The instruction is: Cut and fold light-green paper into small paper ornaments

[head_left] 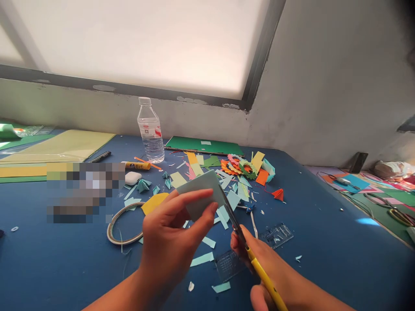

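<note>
My left hand pinches a light blue piece of paper between thumb and fingers, holding it up over the table. In my right hand are scissors with yellow handles; their dark blades point up and away, along the paper's right edge. Whether the blades are apart or closed is hard to see. Behind and below the paper lie pale blue paper strips. A yellow paper piece and a ring of tape are just left of my left hand.
A water bottle stands near the wall, beside a green board. Colourful paper shapes, a glue stick and a clear plastic stencil lie about. Yellow sheets are at left. A blurred patch hides part of the table.
</note>
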Demonstrator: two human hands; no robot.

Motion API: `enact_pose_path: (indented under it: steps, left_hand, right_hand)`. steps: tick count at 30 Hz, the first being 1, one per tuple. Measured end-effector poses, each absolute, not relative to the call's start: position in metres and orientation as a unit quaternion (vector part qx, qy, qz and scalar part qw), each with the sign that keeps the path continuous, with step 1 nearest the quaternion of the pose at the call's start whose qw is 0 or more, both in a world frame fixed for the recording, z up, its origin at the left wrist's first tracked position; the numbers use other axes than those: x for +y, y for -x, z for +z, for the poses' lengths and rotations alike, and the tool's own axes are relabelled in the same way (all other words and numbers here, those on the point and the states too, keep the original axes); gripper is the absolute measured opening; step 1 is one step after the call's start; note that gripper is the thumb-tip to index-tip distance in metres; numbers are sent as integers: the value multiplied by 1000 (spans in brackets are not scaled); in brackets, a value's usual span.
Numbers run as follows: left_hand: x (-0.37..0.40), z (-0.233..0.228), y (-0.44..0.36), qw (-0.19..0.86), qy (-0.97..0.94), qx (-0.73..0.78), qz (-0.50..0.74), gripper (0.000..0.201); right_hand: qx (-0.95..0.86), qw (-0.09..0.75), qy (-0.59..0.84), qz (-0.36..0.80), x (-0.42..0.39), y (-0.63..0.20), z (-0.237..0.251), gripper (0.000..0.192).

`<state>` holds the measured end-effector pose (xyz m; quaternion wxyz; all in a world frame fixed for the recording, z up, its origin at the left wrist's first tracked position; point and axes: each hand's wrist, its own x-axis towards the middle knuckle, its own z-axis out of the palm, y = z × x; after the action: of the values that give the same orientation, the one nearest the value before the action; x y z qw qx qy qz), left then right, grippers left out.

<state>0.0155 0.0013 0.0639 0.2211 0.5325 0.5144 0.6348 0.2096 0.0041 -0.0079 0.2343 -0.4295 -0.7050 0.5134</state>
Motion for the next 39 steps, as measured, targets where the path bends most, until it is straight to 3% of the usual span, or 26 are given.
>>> enact_pose_path:
  steps: [10, 19, 30, 36, 39]
  left_hand:
    - [1, 63, -15, 209, -534, 510, 641, 22]
    - [-1, 65, -18, 275, -514, 512, 631, 23]
    - [1, 64, -16, 292, -517, 491, 637, 22]
    - [1, 65, -15, 305, -516, 485, 637, 21]
    - [1, 65, -16, 311, -511, 488, 636, 22]
  right_hand:
    - [-708, 232, 438, 503, 2, -209, -10, 78]
    - [-694, 248, 419, 531, 4, -209, -19, 88]
    - [-722, 204, 442, 492, 1, -210, 3, 57]
    - [-722, 213, 436, 494, 2, -206, -2, 69]
    - [-720, 197, 450, 490, 2, -205, 2, 60]
